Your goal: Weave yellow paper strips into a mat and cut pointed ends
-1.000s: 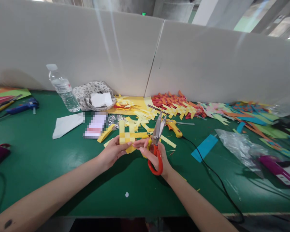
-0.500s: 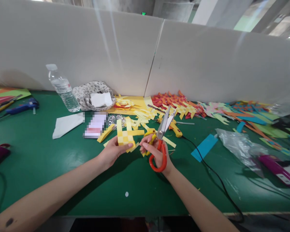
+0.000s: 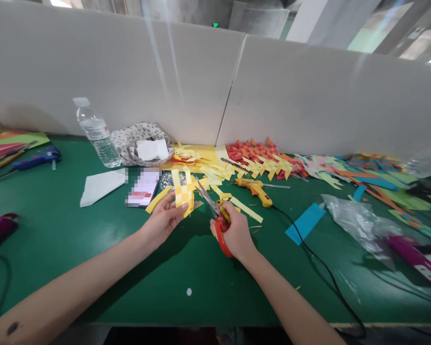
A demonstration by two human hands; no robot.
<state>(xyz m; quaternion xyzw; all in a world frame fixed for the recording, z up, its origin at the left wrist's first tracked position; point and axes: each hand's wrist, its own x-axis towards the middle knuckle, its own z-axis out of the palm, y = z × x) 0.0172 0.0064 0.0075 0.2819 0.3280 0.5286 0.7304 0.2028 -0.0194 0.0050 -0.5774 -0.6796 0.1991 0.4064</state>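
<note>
Apparently to leave the strips [image 3: 176, 178] exposed, the left hand [image 3: 163, 214] pinches the woven paper [image 3: 183, 194] low, mid-frame; the right hand [image 3: 237, 231] grips scissors [image 3: 215, 208], blade contact unclear.

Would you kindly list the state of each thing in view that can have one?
Left hand: holding woven paper
Right hand: gripping scissors
Woven paper: strip ends protruding
Scissors: blades open
Water bottle: upright, capped
Phone: flat, screen lit
Yellow glue gun: lying down
Blue glue gun: lying down
</note>
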